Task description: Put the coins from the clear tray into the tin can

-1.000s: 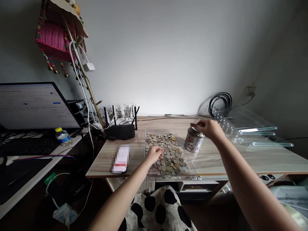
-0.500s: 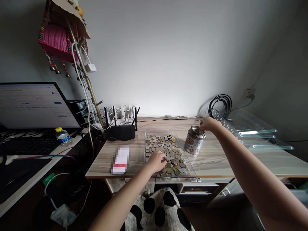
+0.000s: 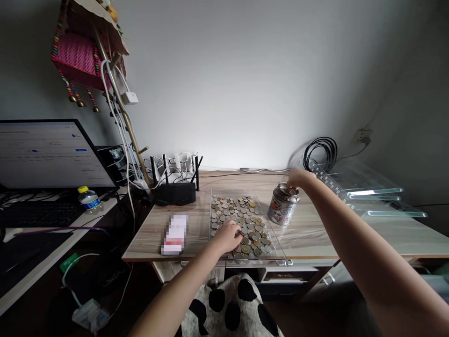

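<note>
Several silver and brass-coloured coins (image 3: pixel 250 220) lie spread over a clear acrylic tray (image 3: pixel 259 196) on the desk. My left hand (image 3: pixel 228 236) rests low over the coins near the tray's front, its fingers curled in; whatever they hold is hidden. To the right of the tray stands a round patterned tin (image 3: pixel 282 213) with a metal lid, upright. Over the lid, my right hand (image 3: pixel 300 179) points its closed fingers down at the top of the tin. What lies between those fingertips is too small to make out.
A phone (image 3: pixel 175 234) lies left of the tray, with a black router (image 3: pixel 175 193) behind it. Clear acrylic pieces (image 3: pixel 375 192) and a coiled black cable (image 3: pixel 320 154) are at the right. A monitor (image 3: pixel 52 154) and a bottle (image 3: pixel 90 201) stand at far left.
My right hand has shifted slightly and its fingers sit lower at the tin's lid. My left hand stays over the coins. The whole view has drifted a little.
</note>
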A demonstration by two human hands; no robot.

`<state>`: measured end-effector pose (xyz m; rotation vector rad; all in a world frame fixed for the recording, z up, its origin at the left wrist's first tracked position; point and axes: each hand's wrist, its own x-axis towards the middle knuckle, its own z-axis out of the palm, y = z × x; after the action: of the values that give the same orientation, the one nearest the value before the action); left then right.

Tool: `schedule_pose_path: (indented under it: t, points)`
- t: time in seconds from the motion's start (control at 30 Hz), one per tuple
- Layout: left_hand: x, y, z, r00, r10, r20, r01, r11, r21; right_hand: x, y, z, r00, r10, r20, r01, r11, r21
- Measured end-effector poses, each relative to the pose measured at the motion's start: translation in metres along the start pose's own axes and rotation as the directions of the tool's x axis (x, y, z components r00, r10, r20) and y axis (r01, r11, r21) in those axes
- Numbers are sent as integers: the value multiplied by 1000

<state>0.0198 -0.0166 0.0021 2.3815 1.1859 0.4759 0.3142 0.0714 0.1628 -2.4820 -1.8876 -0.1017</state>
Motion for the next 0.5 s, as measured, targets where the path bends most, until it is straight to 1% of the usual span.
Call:
schedule_pose_path:
  t: [0.07, 0.17, 0.3, 0.5]
  points:
    - [-1, 1, -1, 1000, 0, -2, 0, 1000, 2, -2, -8, -2, 997, 67, 47, -66, 997, -26]
    - [-2, 2, -2, 1000, -1, -6, 1, 1000, 4, -4, -15, -4, 989, 101, 108, -97, 994, -40]
    - [-2, 3, -2, 1000, -5, -8, 5, 1000, 15, -5, -16, -6, 964, 116, 241, -105, 993, -56]
    - [-2, 3, -1, 1000, 5, -1, -5, 1000, 22, 2, -13, -2, 925, 78, 373, -76, 997, -19]
